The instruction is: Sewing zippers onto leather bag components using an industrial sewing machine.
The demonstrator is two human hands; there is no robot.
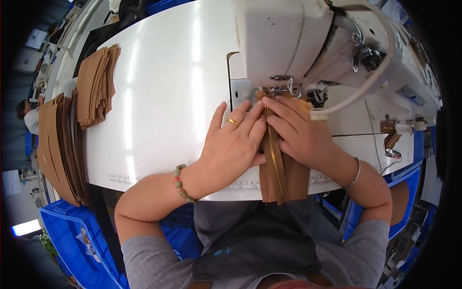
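A brown fabric piece [296, 178] lies under the sewing machine's presser foot [276, 90] and hangs slightly over the table's near edge. Along it runs a zipper [273, 154] with gold-coloured teeth on brown tape. My left hand [233, 144] rests at the left side of the zipper, fingers stretched and apart, index fingertip by its upper end. My right hand [303, 130] lies on the fabric from the right, fingers extended and pressing it down close to the foot. The needle is hard to make out, and the hands cover part of the cloth.
The white sewing machine [288, 43] overhangs the table's right half. Stacks of brown fabric pieces [96, 86] and longer brown panels [60, 149] sit at the left. A blue crate [72, 226] stands below them. Small thread snips [392, 153] lie at the right.
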